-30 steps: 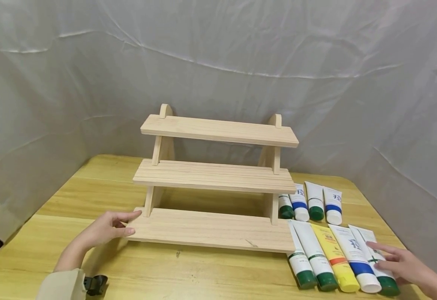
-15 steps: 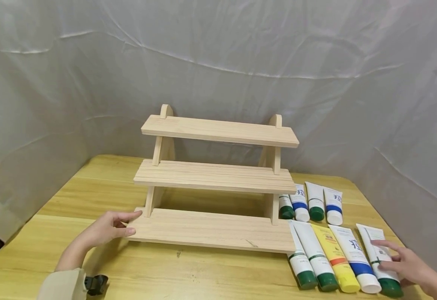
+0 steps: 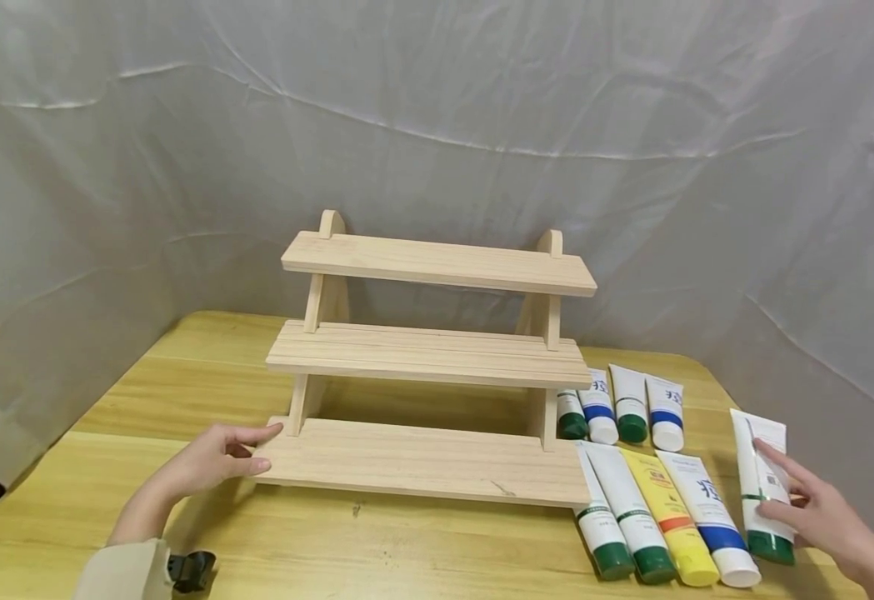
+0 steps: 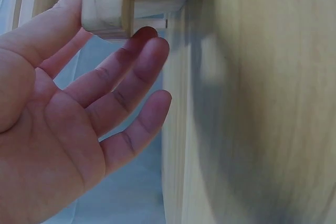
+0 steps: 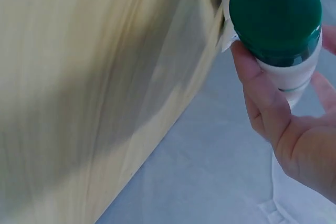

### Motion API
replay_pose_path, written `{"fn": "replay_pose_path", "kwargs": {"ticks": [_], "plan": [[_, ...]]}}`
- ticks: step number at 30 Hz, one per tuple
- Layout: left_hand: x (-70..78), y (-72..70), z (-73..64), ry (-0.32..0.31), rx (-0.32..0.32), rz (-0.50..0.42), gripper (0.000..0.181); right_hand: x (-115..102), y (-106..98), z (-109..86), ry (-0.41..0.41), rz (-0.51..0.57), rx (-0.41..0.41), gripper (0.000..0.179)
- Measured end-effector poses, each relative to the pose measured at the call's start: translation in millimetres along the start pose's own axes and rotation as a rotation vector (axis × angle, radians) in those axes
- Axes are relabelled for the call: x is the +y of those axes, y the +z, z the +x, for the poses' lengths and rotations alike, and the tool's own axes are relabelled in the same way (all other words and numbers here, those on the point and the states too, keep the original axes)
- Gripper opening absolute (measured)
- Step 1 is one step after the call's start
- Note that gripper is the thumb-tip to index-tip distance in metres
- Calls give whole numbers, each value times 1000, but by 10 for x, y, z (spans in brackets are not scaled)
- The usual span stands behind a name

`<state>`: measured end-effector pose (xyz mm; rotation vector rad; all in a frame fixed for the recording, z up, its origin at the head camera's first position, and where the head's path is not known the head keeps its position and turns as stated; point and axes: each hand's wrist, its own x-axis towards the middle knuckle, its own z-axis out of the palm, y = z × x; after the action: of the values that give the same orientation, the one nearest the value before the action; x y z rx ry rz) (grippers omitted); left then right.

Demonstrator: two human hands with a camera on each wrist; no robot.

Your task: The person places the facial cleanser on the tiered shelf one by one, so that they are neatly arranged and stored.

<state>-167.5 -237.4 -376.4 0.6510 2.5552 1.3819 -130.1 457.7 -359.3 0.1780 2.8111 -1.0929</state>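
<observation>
A three-tier wooden display rack (image 3: 429, 354) stands on the table. My left hand (image 3: 207, 458) grips the left end of its bottom shelf (image 3: 422, 458) between thumb and index finger; in the left wrist view the other fingers (image 4: 126, 87) are loosely bent beside the wood. At the right, my right hand (image 3: 819, 508) holds a white tube (image 3: 762, 483) with a green cap, thumb on one side and fingers on the other. The right wrist view shows the green cap (image 5: 275, 17) toward the camera, with fingers (image 5: 262, 93) curled round the tube.
Beside the rack lie two white tubes with green caps (image 3: 627, 508), a yellow tube (image 3: 669, 517) and a white tube with a blue band (image 3: 709, 517). Several shorter tubes (image 3: 630, 404) form a row behind them. Grey cloth (image 3: 437, 108) encloses the table (image 3: 377, 550).
My right hand has taken hold of the end tube in the front row, drawn it to the right and lifted it away from the others. The left hand has stayed on the rack.
</observation>
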Motion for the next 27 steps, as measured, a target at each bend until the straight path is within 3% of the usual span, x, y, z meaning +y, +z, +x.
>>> {"fn": "replay_pose_path", "kwargs": {"ticks": [6, 11, 17, 21, 27], "plan": [[25, -3, 2, 6, -4, 22, 51, 208, 9, 115, -172, 79, 132, 92], [24, -6, -1, 12, -3, 58, 51, 336, 23, 239, -298, 141, 193, 92], [8, -10, -3, 1, 3, 42, 52, -104, 134, 139, -337, 145, 232, 89], [3, -8, -7, -2, 10, 26, 52, -305, 159, 127, -364, 245, 239, 86], [-21, -8, -12, 33, -1, -5, 50, 95, 180, 498, -392, 355, 262, 87]]}}
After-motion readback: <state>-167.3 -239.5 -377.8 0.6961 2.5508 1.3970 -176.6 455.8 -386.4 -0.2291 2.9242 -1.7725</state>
